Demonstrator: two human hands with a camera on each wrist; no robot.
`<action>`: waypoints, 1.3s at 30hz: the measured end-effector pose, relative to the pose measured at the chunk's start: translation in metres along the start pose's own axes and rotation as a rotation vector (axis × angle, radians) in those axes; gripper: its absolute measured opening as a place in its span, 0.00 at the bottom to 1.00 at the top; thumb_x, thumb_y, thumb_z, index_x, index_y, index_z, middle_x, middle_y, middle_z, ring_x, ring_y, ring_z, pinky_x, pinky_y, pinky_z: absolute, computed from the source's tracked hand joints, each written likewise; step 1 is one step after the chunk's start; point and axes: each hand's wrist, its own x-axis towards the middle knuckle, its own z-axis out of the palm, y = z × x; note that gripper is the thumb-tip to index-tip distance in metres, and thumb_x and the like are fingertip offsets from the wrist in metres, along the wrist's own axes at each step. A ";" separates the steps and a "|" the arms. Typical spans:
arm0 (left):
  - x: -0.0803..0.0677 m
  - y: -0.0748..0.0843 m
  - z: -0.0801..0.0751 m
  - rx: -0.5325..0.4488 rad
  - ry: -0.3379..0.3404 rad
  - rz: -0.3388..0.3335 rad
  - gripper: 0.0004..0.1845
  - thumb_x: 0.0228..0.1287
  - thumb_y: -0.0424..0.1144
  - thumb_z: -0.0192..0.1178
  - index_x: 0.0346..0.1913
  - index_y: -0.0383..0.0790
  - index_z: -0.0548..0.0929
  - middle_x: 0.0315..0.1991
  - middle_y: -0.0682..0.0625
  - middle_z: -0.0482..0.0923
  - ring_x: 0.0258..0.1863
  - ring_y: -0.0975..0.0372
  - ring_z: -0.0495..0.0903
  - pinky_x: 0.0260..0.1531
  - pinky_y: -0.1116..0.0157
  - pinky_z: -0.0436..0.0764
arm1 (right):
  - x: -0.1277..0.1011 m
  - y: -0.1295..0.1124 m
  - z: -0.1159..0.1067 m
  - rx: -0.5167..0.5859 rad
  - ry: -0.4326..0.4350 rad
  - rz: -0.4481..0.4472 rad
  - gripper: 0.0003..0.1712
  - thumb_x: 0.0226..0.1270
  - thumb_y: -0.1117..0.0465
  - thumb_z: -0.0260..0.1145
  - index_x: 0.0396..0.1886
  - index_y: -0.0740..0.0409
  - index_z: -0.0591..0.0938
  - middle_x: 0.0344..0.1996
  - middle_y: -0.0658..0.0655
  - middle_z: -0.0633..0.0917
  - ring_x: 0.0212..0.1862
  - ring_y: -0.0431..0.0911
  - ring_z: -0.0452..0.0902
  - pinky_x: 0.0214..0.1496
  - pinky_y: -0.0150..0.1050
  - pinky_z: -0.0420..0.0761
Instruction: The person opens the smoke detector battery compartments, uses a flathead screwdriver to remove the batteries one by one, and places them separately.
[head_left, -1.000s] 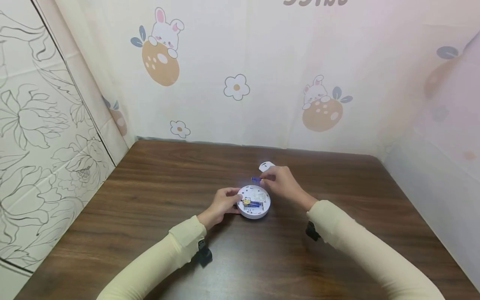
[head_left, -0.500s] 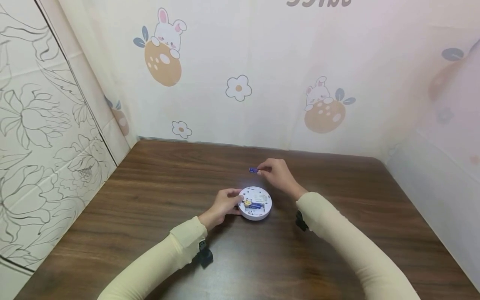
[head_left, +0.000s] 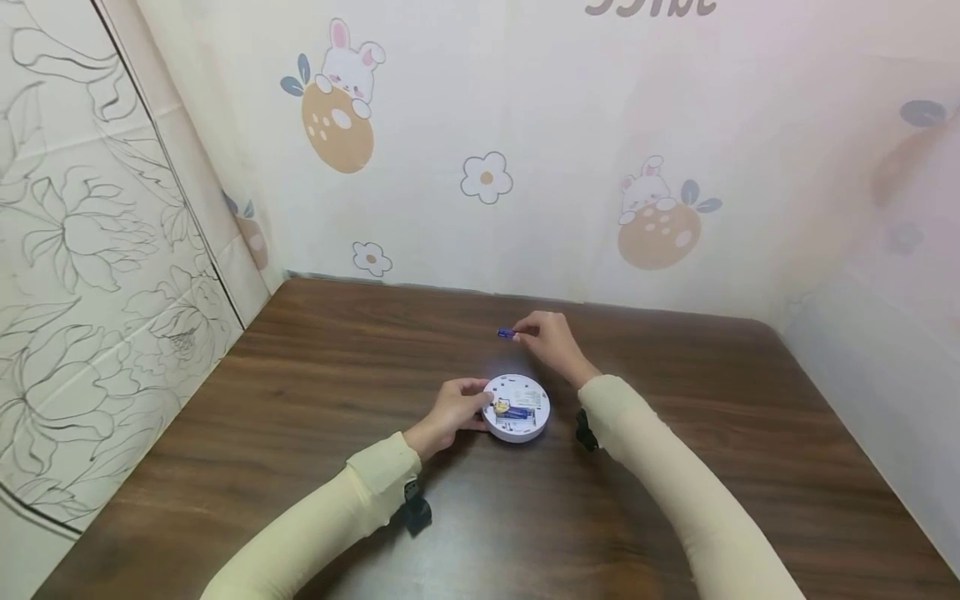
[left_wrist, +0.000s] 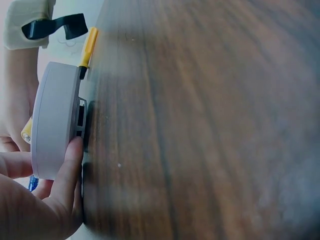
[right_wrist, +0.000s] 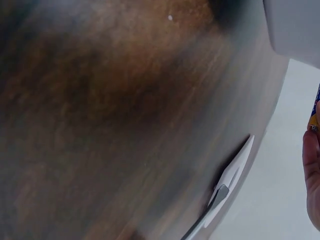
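1. Two hands are at work above the brown tabletop (head_left: pixel 337 358), both with thumb and fingers drawn together on something.
2. The left hand (head_left: pixel 452 408) pinches the white round device (head_left: pixel 517 437) at its left edge. This grip is parted only by the device's thickness: thumb over the upper face, a finger against the lower edge.
3. The right hand (head_left: pixel 549 340) has the narrower grip, thumb and finger nearly meeting, with one end of a blue battery (head_left: pixel 506 332) pinched between them.
4. That blue battery is beyond the white round device, near it but apart, pointing leftward from the fingertips. The right wrist view shows its yellow end by the fingers.
5. A second blue battery (head_left: pixel 513 413) lies in the white round device's recess, its yellow end near the left thumb.
6. In the right wrist view, a flat white plate (right_wrist: pixel 240 172) lies on the tabletop, a grey strip (right_wrist: pixel 206 214) crossing in front of it.
7. A yellow rod (left_wrist: pixel 90 45) shows beside the white round device in the left wrist view; what it is cannot be told.
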 end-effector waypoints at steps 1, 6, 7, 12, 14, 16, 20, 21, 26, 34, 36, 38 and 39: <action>0.001 0.000 0.001 0.001 -0.001 0.001 0.19 0.65 0.30 0.58 0.58 0.28 0.75 0.48 0.36 0.75 0.33 0.57 0.81 0.29 0.61 0.86 | 0.001 0.002 0.000 -0.003 -0.004 0.005 0.06 0.59 0.69 0.69 0.37 0.65 0.86 0.34 0.59 0.85 0.36 0.49 0.80 0.39 0.42 0.83; 0.004 0.002 0.007 -0.011 -0.014 0.022 0.18 0.64 0.28 0.57 0.57 0.26 0.76 0.45 0.37 0.76 0.31 0.58 0.80 0.28 0.61 0.86 | 0.004 0.012 -0.001 -0.031 -0.040 0.069 0.07 0.61 0.68 0.68 0.38 0.65 0.86 0.35 0.60 0.85 0.39 0.52 0.80 0.43 0.45 0.82; 0.005 0.002 0.008 -0.015 -0.020 0.030 0.18 0.64 0.28 0.57 0.57 0.26 0.76 0.44 0.37 0.77 0.30 0.58 0.80 0.28 0.61 0.86 | 0.005 0.014 -0.002 -0.037 -0.048 0.084 0.07 0.61 0.67 0.68 0.38 0.65 0.86 0.36 0.61 0.85 0.39 0.52 0.80 0.43 0.46 0.82; 0.006 0.000 0.011 -0.018 -0.028 0.032 0.18 0.64 0.28 0.57 0.56 0.25 0.76 0.43 0.38 0.77 0.30 0.59 0.79 0.27 0.61 0.86 | 0.004 0.020 0.001 -0.033 -0.087 0.158 0.07 0.63 0.67 0.67 0.39 0.65 0.86 0.38 0.61 0.85 0.42 0.53 0.79 0.46 0.47 0.81; 0.004 0.000 0.011 -0.008 -0.024 0.027 0.18 0.64 0.28 0.57 0.57 0.26 0.76 0.43 0.38 0.77 0.30 0.59 0.79 0.27 0.61 0.86 | 0.004 0.022 0.003 -0.028 -0.106 0.177 0.08 0.64 0.66 0.66 0.40 0.64 0.86 0.39 0.61 0.85 0.43 0.53 0.79 0.47 0.47 0.81; 0.003 -0.001 0.011 -0.001 -0.023 0.021 0.18 0.64 0.28 0.58 0.57 0.26 0.76 0.43 0.38 0.77 0.30 0.58 0.79 0.27 0.61 0.86 | 0.004 0.022 0.005 -0.029 -0.121 0.179 0.08 0.64 0.66 0.66 0.40 0.64 0.86 0.39 0.60 0.85 0.43 0.52 0.79 0.47 0.46 0.81; 0.002 -0.001 0.010 0.000 -0.016 0.016 0.18 0.64 0.28 0.57 0.57 0.26 0.76 0.44 0.38 0.77 0.30 0.58 0.79 0.27 0.61 0.86 | 0.007 0.021 0.010 -0.042 -0.127 0.152 0.08 0.63 0.66 0.67 0.40 0.65 0.86 0.38 0.61 0.85 0.41 0.53 0.79 0.46 0.47 0.81; 0.002 -0.001 0.009 0.000 -0.014 0.016 0.18 0.64 0.28 0.57 0.57 0.27 0.76 0.44 0.38 0.77 0.30 0.58 0.79 0.27 0.61 0.86 | 0.009 0.021 0.011 -0.044 -0.127 0.145 0.08 0.63 0.66 0.67 0.40 0.65 0.86 0.38 0.61 0.85 0.41 0.53 0.79 0.46 0.47 0.81; 0.002 0.000 0.007 0.006 -0.004 0.012 0.18 0.65 0.29 0.57 0.57 0.28 0.77 0.45 0.38 0.77 0.32 0.58 0.79 0.28 0.61 0.86 | 0.014 0.021 0.016 -0.063 -0.142 0.143 0.08 0.63 0.65 0.67 0.39 0.65 0.86 0.38 0.60 0.86 0.41 0.52 0.80 0.47 0.46 0.81; 0.002 -0.001 0.003 0.016 -0.003 0.008 0.18 0.65 0.30 0.57 0.57 0.29 0.76 0.47 0.38 0.76 0.33 0.58 0.79 0.29 0.62 0.86 | 0.020 0.018 0.020 -0.078 -0.188 0.155 0.07 0.60 0.66 0.69 0.37 0.64 0.87 0.36 0.60 0.86 0.40 0.52 0.79 0.47 0.46 0.81; 0.002 -0.001 0.002 0.015 -0.005 0.009 0.19 0.65 0.30 0.57 0.58 0.28 0.76 0.47 0.38 0.76 0.33 0.58 0.79 0.29 0.62 0.86 | 0.020 0.017 0.021 -0.090 -0.197 0.157 0.07 0.60 0.66 0.69 0.37 0.64 0.87 0.36 0.60 0.86 0.40 0.52 0.79 0.46 0.45 0.81; 0.002 -0.001 0.002 0.019 -0.005 0.011 0.19 0.65 0.30 0.57 0.58 0.29 0.76 0.47 0.39 0.76 0.33 0.58 0.79 0.29 0.62 0.86 | 0.021 0.016 0.021 -0.099 -0.202 0.161 0.07 0.60 0.66 0.69 0.37 0.64 0.87 0.36 0.60 0.86 0.40 0.52 0.79 0.46 0.45 0.81; 0.002 -0.001 0.001 0.021 -0.005 0.012 0.19 0.65 0.30 0.57 0.58 0.29 0.76 0.47 0.39 0.76 0.33 0.58 0.79 0.29 0.62 0.86 | 0.022 0.015 0.021 -0.103 -0.203 0.161 0.07 0.60 0.66 0.69 0.37 0.64 0.87 0.36 0.60 0.86 0.40 0.52 0.79 0.46 0.45 0.81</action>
